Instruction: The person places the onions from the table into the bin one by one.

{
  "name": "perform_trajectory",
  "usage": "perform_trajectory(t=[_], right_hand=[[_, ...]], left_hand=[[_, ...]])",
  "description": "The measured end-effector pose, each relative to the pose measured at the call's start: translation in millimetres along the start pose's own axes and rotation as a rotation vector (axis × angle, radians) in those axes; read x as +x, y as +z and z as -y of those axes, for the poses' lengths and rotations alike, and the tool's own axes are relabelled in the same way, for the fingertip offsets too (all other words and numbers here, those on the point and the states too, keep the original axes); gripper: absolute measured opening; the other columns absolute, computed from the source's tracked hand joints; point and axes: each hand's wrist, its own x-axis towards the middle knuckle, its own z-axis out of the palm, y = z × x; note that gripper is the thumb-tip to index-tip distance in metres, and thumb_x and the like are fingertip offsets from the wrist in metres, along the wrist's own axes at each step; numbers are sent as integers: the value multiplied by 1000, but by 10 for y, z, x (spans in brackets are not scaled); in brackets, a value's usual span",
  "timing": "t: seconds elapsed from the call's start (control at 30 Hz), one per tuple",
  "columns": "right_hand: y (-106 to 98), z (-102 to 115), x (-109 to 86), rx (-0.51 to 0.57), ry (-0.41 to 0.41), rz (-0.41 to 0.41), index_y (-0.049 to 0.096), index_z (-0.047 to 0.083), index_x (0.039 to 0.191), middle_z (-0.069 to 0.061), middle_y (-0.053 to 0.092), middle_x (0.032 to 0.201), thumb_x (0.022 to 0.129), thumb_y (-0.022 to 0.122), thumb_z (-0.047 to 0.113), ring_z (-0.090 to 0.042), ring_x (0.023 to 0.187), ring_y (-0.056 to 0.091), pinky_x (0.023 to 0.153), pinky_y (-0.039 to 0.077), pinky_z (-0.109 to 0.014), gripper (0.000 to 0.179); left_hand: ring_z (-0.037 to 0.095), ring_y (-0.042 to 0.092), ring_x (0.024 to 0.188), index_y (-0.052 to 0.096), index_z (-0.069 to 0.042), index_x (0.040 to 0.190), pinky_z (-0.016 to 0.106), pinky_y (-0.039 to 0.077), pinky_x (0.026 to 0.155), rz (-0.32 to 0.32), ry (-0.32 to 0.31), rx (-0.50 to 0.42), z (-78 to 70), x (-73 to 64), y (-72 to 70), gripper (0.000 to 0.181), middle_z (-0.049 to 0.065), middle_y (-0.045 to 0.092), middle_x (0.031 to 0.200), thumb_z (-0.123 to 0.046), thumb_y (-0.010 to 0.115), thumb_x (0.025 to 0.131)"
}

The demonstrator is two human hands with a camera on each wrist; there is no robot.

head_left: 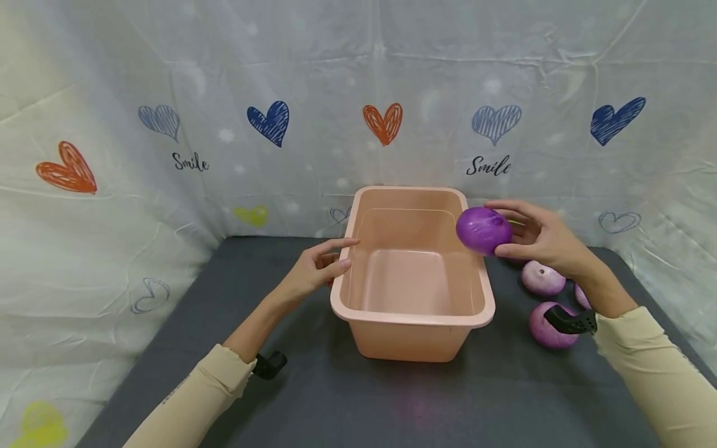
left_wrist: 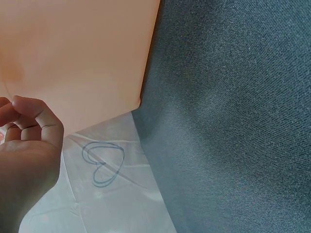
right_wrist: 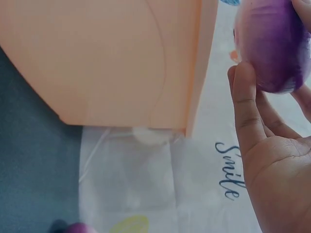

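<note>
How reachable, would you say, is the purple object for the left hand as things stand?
Probably yes: only the opening of the tub seems to separate the left hand from the purple object, whose left side looks clear of the right hand.

Looks like a makeshift, screened-off tabletop setting; cannot tell whether in a home or a studio. Walled at back and sides by creased pale sheeting (head_left: 336, 37) printed with hearts (head_left: 383, 124) and "Smile" (head_left: 488, 165), around a dark, woven-surfaced table (head_left: 313, 398).
</note>
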Motion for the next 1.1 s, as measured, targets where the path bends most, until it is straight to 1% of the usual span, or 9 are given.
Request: perform_trajectory(t=[0.27,0.43,0.5,0.57,0.63,0.73,0.93,1.03,1.1], right_hand=[[-4,-29,-14,36,-3,31,49,3,148,-23,55,138,89,70,-14,-28,117,63,91,53,-34,64],[-51,-55,-84,7,14,14,53,3,144,-18,60,133,92,68,-11,-25,115,65,90,53,-32,56],[-73,-63,-125,-8,28,4,53,2,144,-16,61,133,93,68,-10,-25,114,65,90,53,-32,54],[-98,-70,-176,-21,45,-9,52,0,143,-16,61,132,93,67,-10,-25,114,64,90,53,-32,53],[-124,-83,-240,-37,71,-23,53,1,143,-14,62,132,94,68,-7,-25,114,64,90,53,-32,51],[-176,-120,-352,-57,86,-28,54,2,142,-14,62,131,96,66,-6,-25,115,64,89,53,-31,49],[-299,-256,-583,-66,57,-19,51,0,144,-25,59,131,96,62,-11,-26,115,64,89,53,-29,50],[-338,-306,-686,-72,59,-25,51,-1,144,-20,60,132,96,62,-12,-22,114,65,88,53,-28,51],[-356,-327,-749,-75,68,-36,50,-2,144,-15,62,132,96,62,-12,-19,113,66,87,54,-28,51]], left_hand=[[52,60,109,52,-15,150,44,59,73,2,10,-9,1,13,19,51,19,61,131,-24,64,102],[47,63,105,50,-10,151,43,59,73,-5,22,8,12,7,20,51,24,60,131,-23,63,103],[46,63,105,51,-10,151,42,59,73,-12,20,11,7,5,24,51,24,59,133,-24,63,103],[47,62,107,51,-11,150,43,59,74,-16,16,9,0,3,29,51,23,59,134,-24,63,103],[48,61,108,51,-11,151,44,59,74,-15,12,2,-6,3,32,51,21,59,135,-24,63,103],[47,62,108,51,-12,151,44,59,74,-12,9,-4,-9,1,34,51,19,60,134,-23,63,103],[47,63,103,51,-12,151,43,58,73,-10,18,4,-18,5,37,50,18,62,131,-23,63,103],[42,65,102,51,-13,151,44,58,74,-10,12,13,-12,7,37,51,19,63,129,-24,63,103],[42,65,103,50,-11,152,44,58,74,-7,9,13,-3,8,36,52,19,62,129,-24,62,103]])
